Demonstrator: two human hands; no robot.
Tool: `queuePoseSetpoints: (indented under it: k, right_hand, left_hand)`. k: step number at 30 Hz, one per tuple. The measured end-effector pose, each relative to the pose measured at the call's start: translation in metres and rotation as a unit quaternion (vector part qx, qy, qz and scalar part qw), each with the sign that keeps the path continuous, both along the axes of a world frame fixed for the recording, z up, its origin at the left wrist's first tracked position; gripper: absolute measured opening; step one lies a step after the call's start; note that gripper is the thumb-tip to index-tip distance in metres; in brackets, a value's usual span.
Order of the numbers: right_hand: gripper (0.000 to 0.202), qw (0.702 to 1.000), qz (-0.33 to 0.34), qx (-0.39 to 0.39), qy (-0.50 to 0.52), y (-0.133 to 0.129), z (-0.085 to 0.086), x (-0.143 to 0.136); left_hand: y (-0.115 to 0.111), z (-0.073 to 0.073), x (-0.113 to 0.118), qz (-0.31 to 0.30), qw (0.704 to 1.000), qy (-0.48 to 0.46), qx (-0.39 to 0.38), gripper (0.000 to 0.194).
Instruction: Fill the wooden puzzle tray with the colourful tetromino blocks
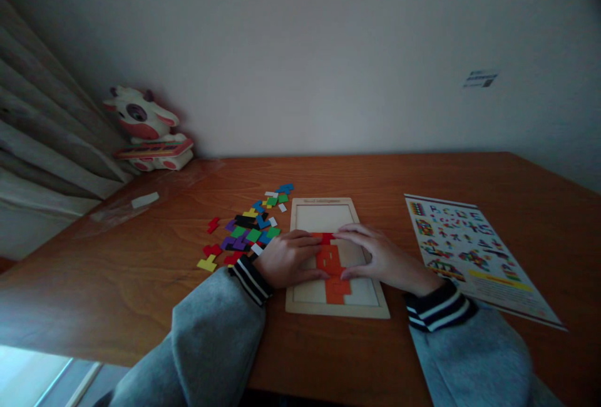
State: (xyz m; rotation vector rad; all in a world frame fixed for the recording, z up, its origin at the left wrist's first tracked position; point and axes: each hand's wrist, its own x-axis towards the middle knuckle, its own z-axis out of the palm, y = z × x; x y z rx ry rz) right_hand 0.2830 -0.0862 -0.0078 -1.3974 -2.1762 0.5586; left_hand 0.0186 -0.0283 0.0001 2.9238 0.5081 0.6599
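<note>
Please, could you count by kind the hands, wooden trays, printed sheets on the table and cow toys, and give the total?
Hands: 2 (left hand, right hand)
Wooden tray: 1
Printed sheet: 1
Cow toy: 1
Total: 5

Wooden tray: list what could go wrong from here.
The left hand or right hand might nudge the orange pieces out of line, since they lie between the two. The left cuff, close beside the scattered pieces, could sweep some aside.

Left hand point(292, 259) and right hand point(384, 258) angled inward, fingers extended, thumb tips close
</note>
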Motion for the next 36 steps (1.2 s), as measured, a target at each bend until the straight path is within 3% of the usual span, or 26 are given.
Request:
queuePoseSetpoints:
  k: [9, 13, 19, 36]
  right_hand:
    - [0.074, 1.0, 0.002, -0.012, 0.0, -0.0009, 0.0048, -0.0009]
    - [0.057, 1.0, -0.007, -0.006, 0.025, -0.0002, 0.0046, -0.0011]
    - [0.034, 0.998, -0.02, 0.043, 0.035, 0.0029, -0.0017, -0.0045]
    - [0.036, 0.998, -0.015, 0.051, 0.02, 0.0035, -0.0044, -0.0058]
  left_hand:
    - [0.0009, -0.0003, -0.0006, -0.005, 1.0, -0.002, 0.001, 0.052]
    - [0.001, 0.0015, -0.0009, -0.01, 1.0, -0.008, 0.0, 0.051]
    - [-0.0002, 0.0053, -0.0019, -0.002, 1.0, 0.0, -0.013, 0.032]
    - [-0.0005, 0.0047, -0.0011, 0.0, 1.0, 0.003, -0.008, 0.032]
